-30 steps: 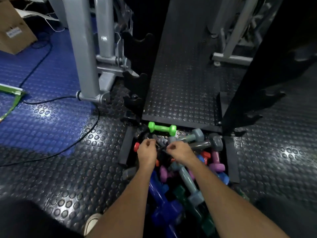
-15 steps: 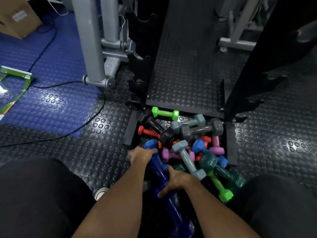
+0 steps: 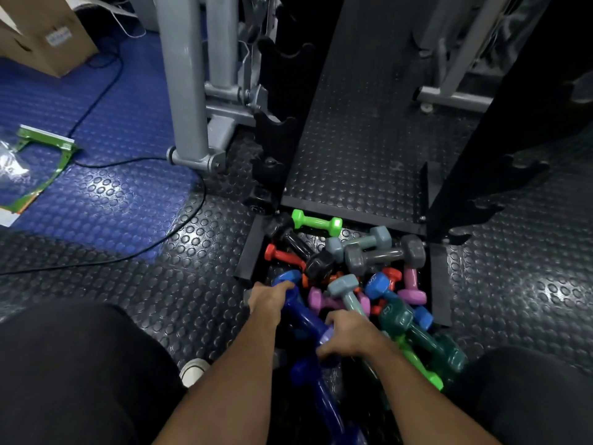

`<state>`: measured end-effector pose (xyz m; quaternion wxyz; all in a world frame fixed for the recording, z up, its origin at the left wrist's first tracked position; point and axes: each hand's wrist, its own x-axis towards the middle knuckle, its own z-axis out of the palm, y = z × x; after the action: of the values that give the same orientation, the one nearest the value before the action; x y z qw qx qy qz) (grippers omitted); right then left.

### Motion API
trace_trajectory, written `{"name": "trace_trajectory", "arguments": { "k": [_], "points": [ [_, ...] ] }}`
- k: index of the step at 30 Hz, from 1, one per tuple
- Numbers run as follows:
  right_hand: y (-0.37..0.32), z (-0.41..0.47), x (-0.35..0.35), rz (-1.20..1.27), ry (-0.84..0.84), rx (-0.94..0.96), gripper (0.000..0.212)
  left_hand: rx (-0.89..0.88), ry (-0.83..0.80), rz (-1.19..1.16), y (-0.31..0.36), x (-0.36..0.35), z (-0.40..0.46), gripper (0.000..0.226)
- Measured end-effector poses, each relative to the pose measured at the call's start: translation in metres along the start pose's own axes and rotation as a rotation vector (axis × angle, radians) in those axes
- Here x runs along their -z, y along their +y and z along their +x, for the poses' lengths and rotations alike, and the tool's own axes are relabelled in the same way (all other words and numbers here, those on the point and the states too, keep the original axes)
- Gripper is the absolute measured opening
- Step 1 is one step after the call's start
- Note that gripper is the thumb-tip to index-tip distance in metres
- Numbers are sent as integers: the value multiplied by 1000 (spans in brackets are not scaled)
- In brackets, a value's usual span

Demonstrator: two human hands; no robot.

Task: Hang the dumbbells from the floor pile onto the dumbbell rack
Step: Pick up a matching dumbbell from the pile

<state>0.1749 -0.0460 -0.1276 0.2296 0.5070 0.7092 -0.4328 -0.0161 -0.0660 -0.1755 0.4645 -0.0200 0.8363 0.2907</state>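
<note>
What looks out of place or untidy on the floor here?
The dumbbells lie in a jumbled, crossed heap on the floor between the rack's feet, while the black dumbbell rack cradles in view hold none. A torn green-edged plastic bag also lies loose on the blue mat.

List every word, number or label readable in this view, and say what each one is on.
None can be read for certain.
Cardboard box: white label with print, too blurred to read.
Blue dumbbell: pale marking on its head, too blurred to read.
Dark green dumbbell: embossed marking on its head, unreadable.
Green-edged packet: no legible text.
</note>
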Motion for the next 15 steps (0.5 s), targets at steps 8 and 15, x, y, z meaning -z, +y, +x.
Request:
{"name": "trace_trajectory", "arguments": {
  "k": [8,15],
  "points": [
    [-34,-20,52,11,322,129,74,126,31,-518,21,7,-14,63],
    [-76,-19,89,304,591,128,69,293,-358,-1089,71,25,-27,53]
  ]
}}
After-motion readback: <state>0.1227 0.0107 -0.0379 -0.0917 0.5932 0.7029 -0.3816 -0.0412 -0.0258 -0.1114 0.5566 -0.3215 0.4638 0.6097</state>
